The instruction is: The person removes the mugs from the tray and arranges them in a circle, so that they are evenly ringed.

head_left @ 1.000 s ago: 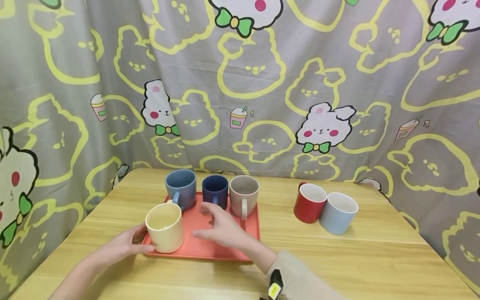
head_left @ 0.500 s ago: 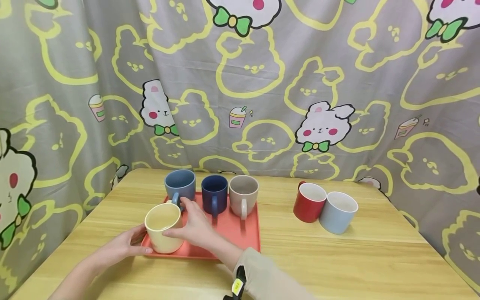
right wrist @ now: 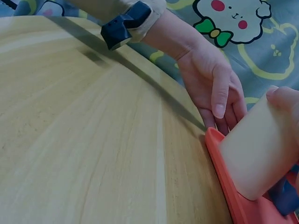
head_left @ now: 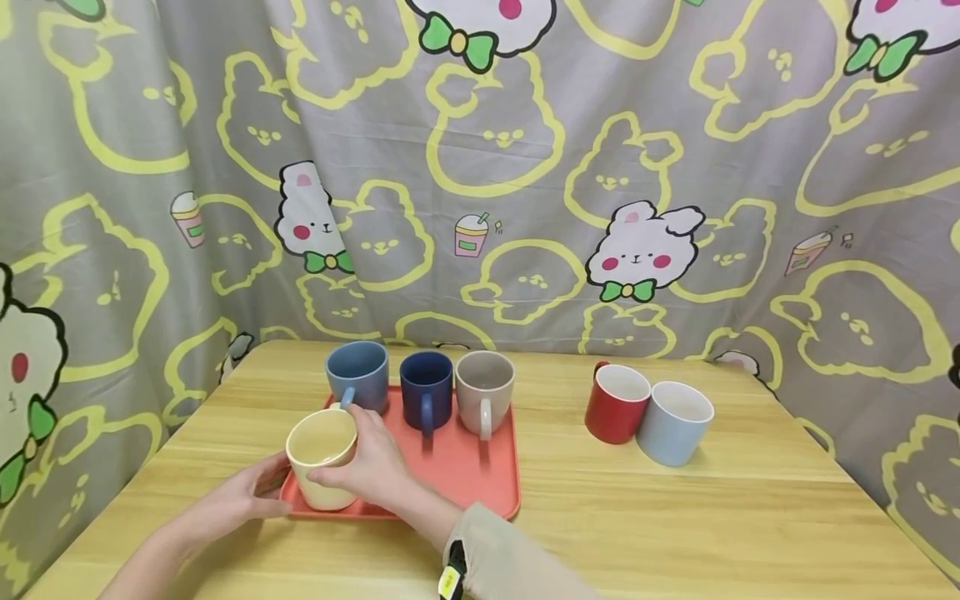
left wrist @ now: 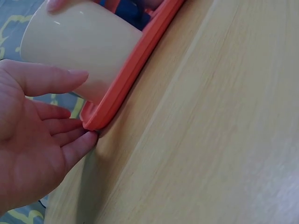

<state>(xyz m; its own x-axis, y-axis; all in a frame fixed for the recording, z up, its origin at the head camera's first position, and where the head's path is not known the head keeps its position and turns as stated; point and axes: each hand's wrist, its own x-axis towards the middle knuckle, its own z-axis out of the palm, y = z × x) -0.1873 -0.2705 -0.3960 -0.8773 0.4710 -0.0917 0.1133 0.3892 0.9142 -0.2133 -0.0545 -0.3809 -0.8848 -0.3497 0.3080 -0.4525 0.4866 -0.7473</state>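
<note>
Head view: right hand [head_left: 372,465] wrapped round the cream mug [head_left: 321,445], thumb across the near wall, fingers curled behind; mug tipped slightly at the front-left corner of the orange tray [head_left: 471,477]. Left hand [head_left: 238,497] just left of the mug, fingers relaxed and nearly straight, tips against the tray corner, gripping nothing. Beyond the right fingers, along the tray's far edge: grey-blue mug [head_left: 357,374], navy mug [head_left: 426,387], taupe mug [head_left: 485,387]. Well off to the right, on the wooden table [head_left: 675,517]: red mug [head_left: 617,402] touching a pale blue mug [head_left: 675,422]. Left wrist view: left hand [left wrist: 35,140] open, fingertips [left wrist: 86,139] touching the tray [left wrist: 135,63] rim, thumb just short of the cream mug [left wrist: 79,44]. Right wrist view: cream mug [right wrist: 259,147] tilted above the tray [right wrist: 229,186] edge, a right fingertip on its upper rim; left hand [right wrist: 212,91] just beyond, fingers straight, tips at the tray corner.
</note>
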